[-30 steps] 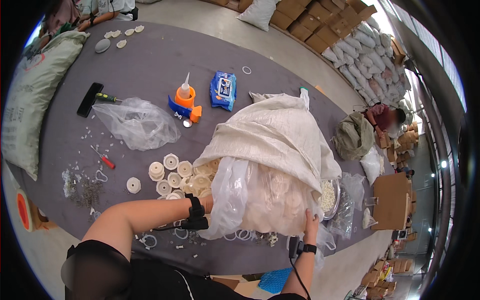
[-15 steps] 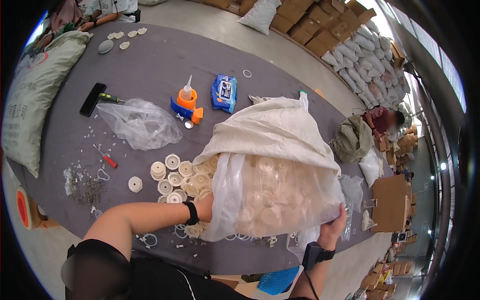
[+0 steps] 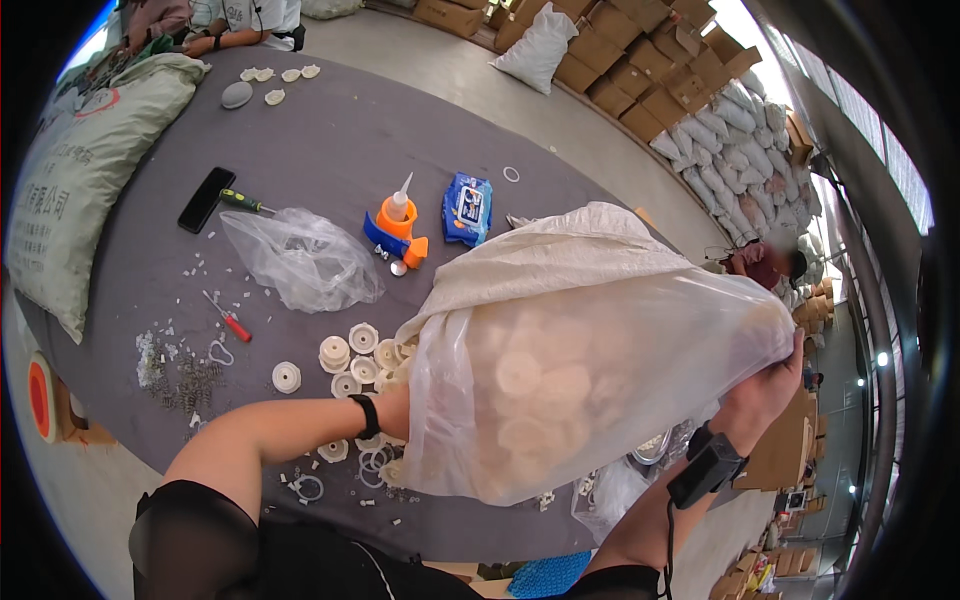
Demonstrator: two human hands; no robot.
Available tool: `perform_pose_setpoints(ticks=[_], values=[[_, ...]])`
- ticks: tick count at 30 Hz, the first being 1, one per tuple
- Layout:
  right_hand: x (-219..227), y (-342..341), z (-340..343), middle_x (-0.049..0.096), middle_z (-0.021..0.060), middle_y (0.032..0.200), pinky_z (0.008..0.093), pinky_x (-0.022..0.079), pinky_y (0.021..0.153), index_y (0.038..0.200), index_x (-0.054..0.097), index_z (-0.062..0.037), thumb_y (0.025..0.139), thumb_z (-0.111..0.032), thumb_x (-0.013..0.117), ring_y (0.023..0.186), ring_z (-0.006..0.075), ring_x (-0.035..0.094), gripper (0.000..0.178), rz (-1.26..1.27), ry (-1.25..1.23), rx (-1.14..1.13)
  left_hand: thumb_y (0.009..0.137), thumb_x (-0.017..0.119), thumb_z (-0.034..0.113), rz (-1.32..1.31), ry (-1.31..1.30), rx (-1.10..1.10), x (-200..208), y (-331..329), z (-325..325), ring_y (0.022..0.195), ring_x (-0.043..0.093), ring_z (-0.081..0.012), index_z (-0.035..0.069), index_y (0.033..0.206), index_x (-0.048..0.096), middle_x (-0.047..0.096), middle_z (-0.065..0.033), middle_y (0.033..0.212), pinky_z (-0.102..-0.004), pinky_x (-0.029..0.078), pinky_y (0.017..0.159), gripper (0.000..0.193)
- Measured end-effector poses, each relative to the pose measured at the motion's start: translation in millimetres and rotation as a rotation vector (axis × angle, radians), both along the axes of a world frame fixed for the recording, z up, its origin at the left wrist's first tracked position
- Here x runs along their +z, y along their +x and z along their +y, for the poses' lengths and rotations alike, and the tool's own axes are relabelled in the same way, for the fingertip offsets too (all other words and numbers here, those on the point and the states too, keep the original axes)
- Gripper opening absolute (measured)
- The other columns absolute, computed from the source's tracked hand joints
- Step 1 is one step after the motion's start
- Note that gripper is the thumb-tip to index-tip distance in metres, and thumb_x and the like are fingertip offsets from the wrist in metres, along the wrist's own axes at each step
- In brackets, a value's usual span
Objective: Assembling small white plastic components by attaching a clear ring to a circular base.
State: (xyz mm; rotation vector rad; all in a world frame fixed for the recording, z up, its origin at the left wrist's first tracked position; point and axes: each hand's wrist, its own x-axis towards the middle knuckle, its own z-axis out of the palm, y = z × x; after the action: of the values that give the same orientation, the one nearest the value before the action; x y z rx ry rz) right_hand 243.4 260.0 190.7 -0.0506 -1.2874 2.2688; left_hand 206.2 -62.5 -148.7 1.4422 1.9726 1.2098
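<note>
A clear plastic bag (image 3: 600,400) filled with pale round parts (image 3: 518,372) spread across the right half of the bench (image 3: 420,115), its far side covered by a white woven sack (image 3: 560,240). The right hand (image 3: 765,393) had its fingers closed around the bag's right corner, while the left hand (image 3: 397,410) reached behind the left edge, its fingers hidden and their hold impossible to tell. Just beyond the left hand, cream caps (image 3: 364,338) lay clustered. Farther left lay a crumpled bag (image 3: 300,265), a red-handled screwdriver (image 3: 238,328) and scattered springs (image 3: 195,385); a white-nozzled bottle (image 3: 398,207) stood in an orange holder (image 3: 393,226) near a blue packet (image 3: 467,209), and a full sack (image 3: 100,190) lined the bench's left edge
</note>
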Motion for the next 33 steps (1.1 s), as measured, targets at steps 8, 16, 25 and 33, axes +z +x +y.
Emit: perform_pose_setpoints(ticks=[8,16,25,33], values=[[-7,-28,-19,0.059,0.0144,0.113,0.041,0.044,0.092,0.111,0.054,0.0008,0.093,-0.023,0.046,0.104,0.0265,0.056,0.031,0.043,-0.003,-0.048,0.073,0.068,0.036,0.111,0.011,-0.035,11,15,41,0.125,0.036,-0.0333,0.012,0.129,0.046,0.044,-0.0125,0.132,-0.0426,0.024,0.106,0.065],[-26,-11,15,0.058,0.0148,0.114,0.0427,0.04,0.096,0.111,0.054,0.0017,0.094,-0.023,0.044,0.106,0.0278,0.055,0.031,0.012,-0.013,0.034,0.074,0.068,0.034,0.226,0.015,-0.069,10,-5,16,0.124,0.038,-0.0325,0.012,0.128,0.047,0.045,-0.0117,0.131,-0.0416,0.026,0.105,0.063],[-103,-5,48,0.059,0.0124,0.111,0.041,0.037,0.098,0.107,0.053,0.0004,0.095,-0.021,0.038,0.106,0.0252,0.054,0.029,-0.063,-0.045,0.0,0.07,0.068,0.039,0.515,-0.001,-0.187,13,-22,-38,0.123,0.039,-0.033,0.015,0.129,0.047,0.046,-0.0122,0.131,-0.0491,0.022,0.106,0.067],[-84,-6,26,0.06,0.0124,0.111,0.0386,0.037,0.097,0.11,0.053,0.0014,0.093,-0.023,0.041,0.106,0.0245,0.054,0.032,-0.072,-0.05,-0.037,0.072,0.065,0.039,0.302,0.068,-0.199,-17,-13,24,0.126,0.036,-0.0303,0.016,0.129,0.047,0.044,-0.0118,0.133,-0.0487,0.02,0.108,0.064]])
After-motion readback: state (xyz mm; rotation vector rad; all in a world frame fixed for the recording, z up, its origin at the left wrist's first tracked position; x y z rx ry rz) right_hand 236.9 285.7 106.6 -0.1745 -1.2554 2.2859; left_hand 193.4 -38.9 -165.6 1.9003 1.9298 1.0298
